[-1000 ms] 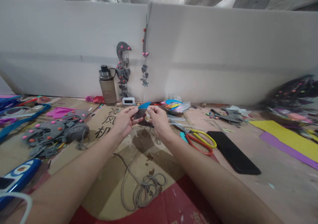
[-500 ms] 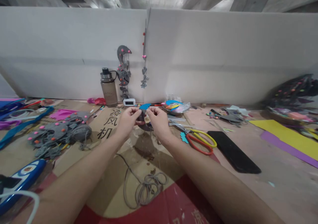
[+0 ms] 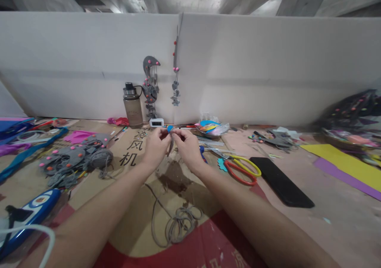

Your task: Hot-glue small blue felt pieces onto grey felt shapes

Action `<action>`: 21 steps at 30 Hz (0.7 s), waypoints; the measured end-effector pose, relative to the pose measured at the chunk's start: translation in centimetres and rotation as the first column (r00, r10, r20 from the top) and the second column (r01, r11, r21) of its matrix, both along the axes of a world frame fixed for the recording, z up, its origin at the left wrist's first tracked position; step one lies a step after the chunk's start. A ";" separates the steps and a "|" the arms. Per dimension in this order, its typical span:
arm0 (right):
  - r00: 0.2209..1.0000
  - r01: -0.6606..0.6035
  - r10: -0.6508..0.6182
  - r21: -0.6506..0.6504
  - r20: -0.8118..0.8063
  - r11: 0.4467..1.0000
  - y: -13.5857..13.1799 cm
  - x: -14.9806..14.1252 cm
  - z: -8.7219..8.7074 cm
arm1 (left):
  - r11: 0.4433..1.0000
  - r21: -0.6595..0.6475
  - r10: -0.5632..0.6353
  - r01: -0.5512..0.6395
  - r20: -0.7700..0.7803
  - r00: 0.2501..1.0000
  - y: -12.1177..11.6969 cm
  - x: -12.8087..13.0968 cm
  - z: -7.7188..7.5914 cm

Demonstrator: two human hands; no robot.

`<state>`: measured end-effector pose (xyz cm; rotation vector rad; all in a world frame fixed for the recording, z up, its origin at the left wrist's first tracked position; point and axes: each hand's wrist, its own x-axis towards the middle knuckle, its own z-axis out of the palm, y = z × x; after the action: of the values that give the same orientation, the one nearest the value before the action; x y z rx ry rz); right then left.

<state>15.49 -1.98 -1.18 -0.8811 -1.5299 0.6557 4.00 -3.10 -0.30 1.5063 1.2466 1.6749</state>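
Note:
My left hand [image 3: 155,148] and my right hand [image 3: 187,146] meet at the middle of the table, fingertips pinched close together. Between them is a small grey felt piece [image 3: 170,146], turned nearly edge-on, with a bit of bright blue sheet [image 3: 170,128] showing above the fingers. How the blue and grey pieces join is hidden by my fingertips. Beneath my hands lies a cardboard sheet [image 3: 131,204], and on it nearer to me is a loose coil of grey cord [image 3: 180,226]. A dark blue object [image 3: 203,154] shows beside my right wrist.
Scissors with red and yellow handles [image 3: 242,169] and a black phone [image 3: 281,181] lie to the right. Grey felt ornaments with coloured dots [image 3: 68,157] are on the left. A bottle [image 3: 133,108] and white digital clock [image 3: 156,123] stand at the back, before a white partition [image 3: 253,62].
The grey felt and blue piece have turned from facing me to nearly edge-on, and less blue shows. My fingertips have come closer together. The view has shifted slightly.

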 end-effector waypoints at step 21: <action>0.996 0.048 -0.055 -0.099 -0.075 0.994 0.4 0.5 -0.2 | 0.954 -0.164 -0.144 0.251 0.484 0.863 0.6 0.3 0.0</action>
<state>16.01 -1.55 -1.38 -0.9547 -1.4110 0.7236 4.32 -2.45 -0.28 0.9770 0.9409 1.5750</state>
